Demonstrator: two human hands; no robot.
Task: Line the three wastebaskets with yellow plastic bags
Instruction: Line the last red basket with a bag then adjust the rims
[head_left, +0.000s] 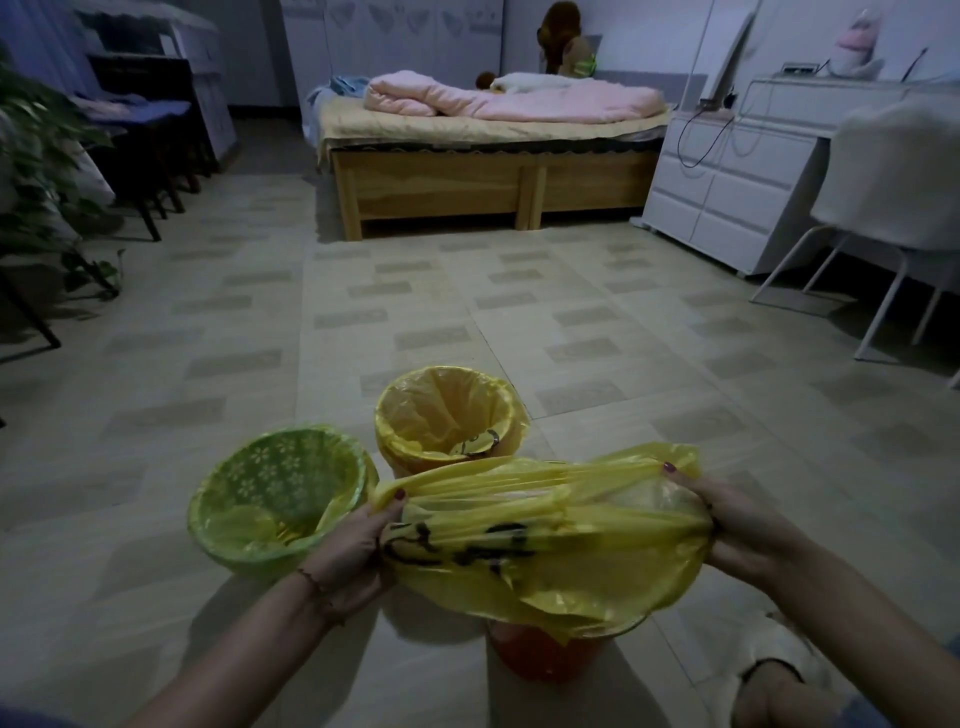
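Note:
A yellow plastic bag (550, 551) with black print is stretched wide between my hands. My left hand (358, 540) grips its left edge and my right hand (727, 514) grips its right edge. The bag hangs over a red wastebasket (540, 654), hiding its rim. To the left on the floor stands a green wastebasket (280, 493) with a yellow bag inside it. Behind stands an orange wastebasket (449, 415), also lined with a yellow bag folded over its rim.
Tiled floor (519, 322) stretches ahead to a wooden bed (488, 176) with pink bedding. A white dresser (727, 182) and white chair (883, 208) stand at the right. A plant (41, 171) and dark chairs are at the left. My foot (769, 680) is by the red basket.

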